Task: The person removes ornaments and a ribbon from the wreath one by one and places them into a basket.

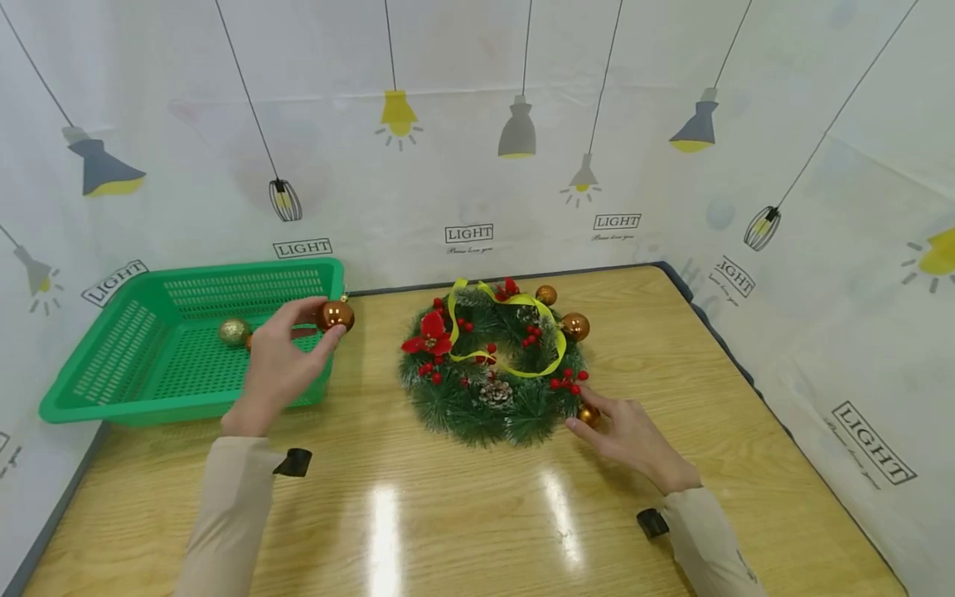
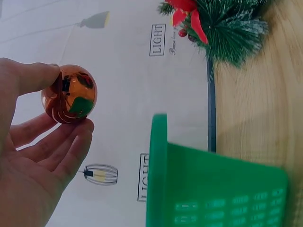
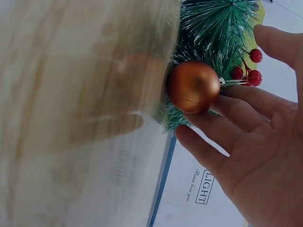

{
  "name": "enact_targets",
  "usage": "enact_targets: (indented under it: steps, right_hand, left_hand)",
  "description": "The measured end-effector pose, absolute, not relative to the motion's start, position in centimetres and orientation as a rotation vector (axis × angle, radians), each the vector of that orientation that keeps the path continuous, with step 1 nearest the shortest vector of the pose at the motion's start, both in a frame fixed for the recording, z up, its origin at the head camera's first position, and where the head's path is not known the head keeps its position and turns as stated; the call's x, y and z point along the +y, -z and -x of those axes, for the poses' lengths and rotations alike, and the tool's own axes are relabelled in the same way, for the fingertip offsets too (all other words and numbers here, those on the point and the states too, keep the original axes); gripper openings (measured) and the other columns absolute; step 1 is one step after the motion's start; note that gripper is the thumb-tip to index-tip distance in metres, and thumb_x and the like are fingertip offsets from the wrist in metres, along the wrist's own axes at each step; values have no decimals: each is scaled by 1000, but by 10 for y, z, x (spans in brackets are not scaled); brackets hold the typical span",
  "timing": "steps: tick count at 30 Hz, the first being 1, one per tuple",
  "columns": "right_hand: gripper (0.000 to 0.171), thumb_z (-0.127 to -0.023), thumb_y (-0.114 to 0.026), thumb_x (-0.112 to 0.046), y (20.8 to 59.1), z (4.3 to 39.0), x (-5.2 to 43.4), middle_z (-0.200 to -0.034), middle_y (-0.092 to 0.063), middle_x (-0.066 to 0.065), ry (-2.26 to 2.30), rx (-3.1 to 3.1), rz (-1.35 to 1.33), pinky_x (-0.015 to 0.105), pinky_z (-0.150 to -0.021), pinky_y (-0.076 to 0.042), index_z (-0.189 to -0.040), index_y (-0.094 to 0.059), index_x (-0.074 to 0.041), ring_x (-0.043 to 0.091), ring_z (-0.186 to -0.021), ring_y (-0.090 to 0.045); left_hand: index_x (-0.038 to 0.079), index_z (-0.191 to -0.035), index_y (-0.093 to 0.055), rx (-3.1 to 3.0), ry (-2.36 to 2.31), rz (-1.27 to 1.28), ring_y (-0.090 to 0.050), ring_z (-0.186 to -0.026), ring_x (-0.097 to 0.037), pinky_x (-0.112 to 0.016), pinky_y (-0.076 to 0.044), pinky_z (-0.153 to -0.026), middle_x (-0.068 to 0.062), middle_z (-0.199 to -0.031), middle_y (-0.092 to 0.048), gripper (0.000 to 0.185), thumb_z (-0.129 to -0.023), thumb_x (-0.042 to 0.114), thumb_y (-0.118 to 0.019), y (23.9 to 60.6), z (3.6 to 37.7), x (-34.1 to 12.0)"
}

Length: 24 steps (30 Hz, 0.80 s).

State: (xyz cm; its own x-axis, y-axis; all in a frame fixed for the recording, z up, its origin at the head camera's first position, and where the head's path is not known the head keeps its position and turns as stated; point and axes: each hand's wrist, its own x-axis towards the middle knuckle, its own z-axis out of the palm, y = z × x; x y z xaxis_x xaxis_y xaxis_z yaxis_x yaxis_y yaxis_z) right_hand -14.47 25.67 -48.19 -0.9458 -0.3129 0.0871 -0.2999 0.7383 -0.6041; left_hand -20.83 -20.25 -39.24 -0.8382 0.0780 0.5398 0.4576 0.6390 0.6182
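Note:
My left hand (image 1: 287,356) pinches a shiny copper Christmas ball (image 1: 336,315) between thumb and fingers, held up by the basket's right rim. In the left wrist view the ball (image 2: 69,93) mirrors the green basket. A green wreath (image 1: 455,406) with red berries, red flowers, pine cones and a yellow ribbon (image 1: 559,352) lies on the table. At its front right edge hangs a matte copper ball (image 3: 194,87). My right hand (image 1: 630,435) is at that ball, fingers spread behind it and seemingly touching it; the thumb stands apart in the right wrist view.
A green plastic basket (image 1: 224,406) stands at the left, holding a gold glitter ball (image 1: 235,332) and a partly hidden orange piece. Two more copper balls, one shiny (image 1: 574,326) and one smaller (image 1: 546,295), sit at the wreath's right side. A printed curtain (image 1: 448,182) backs the wooden table (image 1: 462,514).

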Motion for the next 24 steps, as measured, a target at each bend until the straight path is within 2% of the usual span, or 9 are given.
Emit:
enact_targets:
  steps: [2, 6, 11, 14, 20, 24]
  right_hand:
    - [71, -100, -64, -40, 481, 144, 257, -43, -28, -15, 1004, 2915, 513, 20, -36, -26, -151, -41, 4, -5, -36, -13]
    - [71, -99, -64, -40, 481, 144, 256, -43, -28, -15, 999, 2921, 507, 20, -37, -26, -150, -42, 4, -4, -37, -12]
    - [72, -100, -63, -42, 481, 144, 255, -43, -28, -14, 999, 2910, 496, 20, -37, -26, -151, -41, 4, -4, -37, -13]
    - [72, -100, -64, -41, 481, 144, 255, -44, -28, -14, 1001, 2908, 489, 20, -37, -27, -151, -41, 3, -4, -37, -13]
    - [70, -99, -65, -39, 481, 144, 255, -46, -25, -16, 995, 2930, 506, 19, -38, -27, -150, -42, 4, -5, -37, -14]
    - [70, -99, -66, -38, 481, 144, 255, -46, -25, -17, 997, 2935, 519, 19, -38, -26, -150, -43, 5, -5, -37, -14]
  left_hand:
    - [-4, -130, -62, -2384, 1096, 389, -66, -104, -34, -2, -46, -79, -21, -118, -68, 42, -92, 9, -75, 392, 208, -207]
    - [-3, -129, -62, -2387, 1105, 334, -65, -102, -30, -1, -44, -76, -21, -117, -68, 41, -93, 12, -74, 391, 206, -218]
    - [-1, -129, -63, -2380, 1085, 237, -57, -96, -2, 1, -42, -74, -19, -115, -69, 41, -94, 16, -73, 392, 205, -235]
    - [0, -130, -63, -2371, 1071, 177, -52, -93, 8, 0, -41, -74, -19, -116, -68, 41, -94, 18, -73, 395, 205, -246]
    - [1, -133, -61, -2391, 1063, 77, -53, -89, 2, -1, -41, -72, -19, -119, -66, 43, -96, 21, -70, 400, 202, -262]
    - [1, -135, -61, -2405, 1050, 50, -52, -88, 6, -1, -42, -74, -18, -119, -67, 44, -97, 22, -69, 402, 201, -270]
